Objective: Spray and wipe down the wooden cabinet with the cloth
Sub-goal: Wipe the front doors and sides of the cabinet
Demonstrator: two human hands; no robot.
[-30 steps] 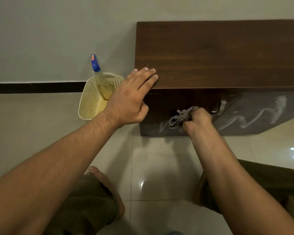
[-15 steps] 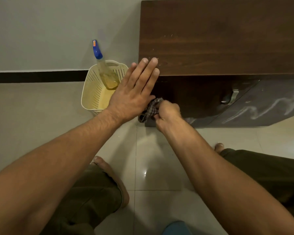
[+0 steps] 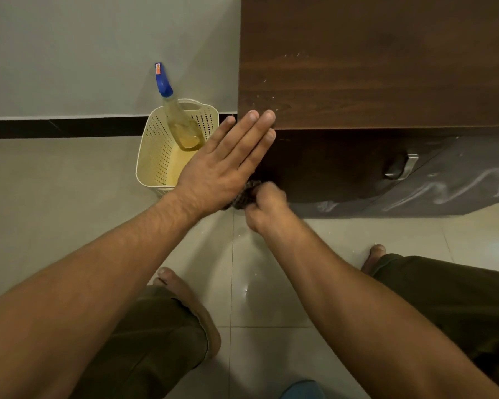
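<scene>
Cloth (image 3: pixel 244 194), bunched and dark-patterned, is gripped in the right hand (image 3: pixel 267 204), whose fingers are curled shut around it and press it against the lower left corner of the wooden cabinet (image 3: pixel 372 67) front. The left hand (image 3: pixel 228 165) lies flat and open, holding nothing, its fingertips (image 3: pixel 261 118) resting on the cabinet's top edge at the corner, directly above the cloth. Judged step: wiping the front panel, spraying apparently done, since pale streaks of residue show on the door face to the right of the right-hand fingers. The next move calls for drawing the cloth rightward across those streaks and around the metal handle (image 3: pixel 401 167), which interrupts a straight pass. Left of the left-hand fingers, a spray bottle (image 3: pixel 179 122) with a blue nozzle leans in a perforated cream basket (image 3: pixel 156 151) on the tiled floor (image 3: pixel 55 182), within reach for respraying.
</scene>
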